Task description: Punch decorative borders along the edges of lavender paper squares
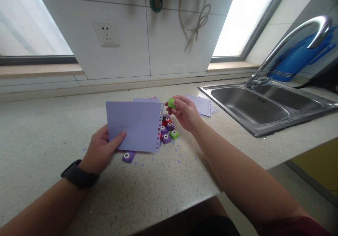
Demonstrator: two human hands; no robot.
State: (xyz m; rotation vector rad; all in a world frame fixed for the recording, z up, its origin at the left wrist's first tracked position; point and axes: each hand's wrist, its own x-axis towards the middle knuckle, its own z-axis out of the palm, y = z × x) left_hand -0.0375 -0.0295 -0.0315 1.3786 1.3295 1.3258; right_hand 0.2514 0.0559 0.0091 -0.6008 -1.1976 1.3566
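Head view shows us our left hand (pixel 102 146) gripping a purple sheet (pixel 137 123) by its lower left corner, thumb on top and fingers hidden beneath, a hold that seems chosen to leave the row of punched shapes along the right edge free. Our right hand (pixel 187 114) is closed on a green craft punch (pixel 172 103), pinched between thumb and fingers just beside the sheet's upper right corner; we cannot tell whether punch and paper touch. Other punches (pixel 166 138) cluster on the countertop (pixel 52 130) beneath and beside that edge, probably kept there for easy reach, while a lone purple punch (pixel 129 156) lies below the sheet, towards the countertop's front edge. Small purple scraps (pixel 179 161) lie nearby. Further punched sheets (pixel 202 105) rest by the sink's left edge (pixel 228 111), likely to stay out of our way.
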